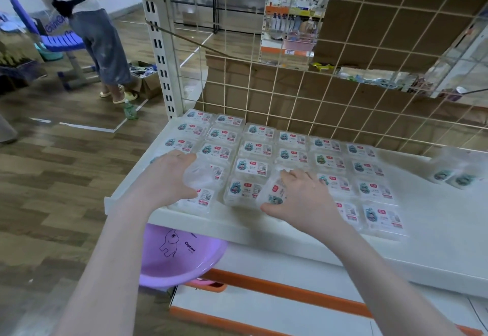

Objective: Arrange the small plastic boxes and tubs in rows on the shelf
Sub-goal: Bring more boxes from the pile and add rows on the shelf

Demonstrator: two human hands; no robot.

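Several clear plastic boxes (252, 168) with cartoon labels lie flat in rows on the white shelf (435, 232). My left hand (169, 177) grips a clear tub (202, 175) held a little above the left front boxes. My right hand (303, 198) grips another labelled clear tub (273, 193), tilted, at the front of the middle rows. Three small tubs (454, 174) stand apart at the far right of the shelf.
A wire grid backs the shelf (290, 92), with brown cardboard behind it. A purple basin (179, 256) sticks out from under the shelf at the left. A person (97, 31) stands at the far left by a blue chair (60, 42) and an open carton.
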